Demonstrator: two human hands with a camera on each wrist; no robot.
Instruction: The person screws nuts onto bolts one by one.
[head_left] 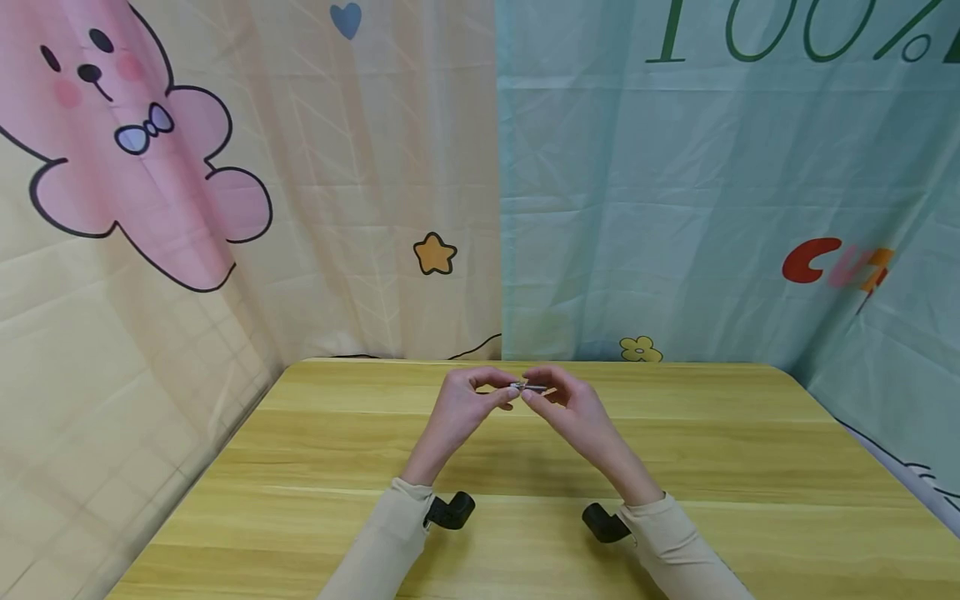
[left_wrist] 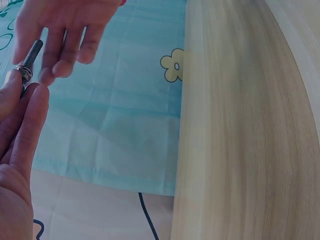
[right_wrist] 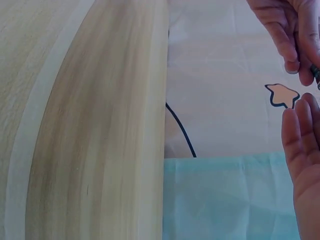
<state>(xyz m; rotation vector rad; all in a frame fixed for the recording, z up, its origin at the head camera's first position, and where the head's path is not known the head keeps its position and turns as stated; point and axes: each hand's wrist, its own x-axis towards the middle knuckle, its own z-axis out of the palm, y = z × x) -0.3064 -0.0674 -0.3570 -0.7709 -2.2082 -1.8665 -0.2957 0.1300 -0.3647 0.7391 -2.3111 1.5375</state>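
A small metal bolt [left_wrist: 33, 54] with a threaded shank is held up between the two hands, above the far part of the table. On it sits a nut [left_wrist: 24, 74], close to the fingertips. My left hand [head_left: 467, 403] pinches the bolt's lower end between thumb and fingers, which hide that end. From the other side comes my right hand [head_left: 572, 412], its thumb tip at the nut and its index finger just over the shank. The other right fingers [right_wrist: 294, 132] stretch out fairly straight. Only a sliver of the bolt shows in the right wrist view.
The wooden table [head_left: 337, 467] runs back to a hanging cloth backdrop [head_left: 637, 208]. A black wrist mount [head_left: 452, 510] sticks out inward from the left sleeve, and another mount [head_left: 604, 523] from the right sleeve. Backdrop cloth also hangs along both sides.
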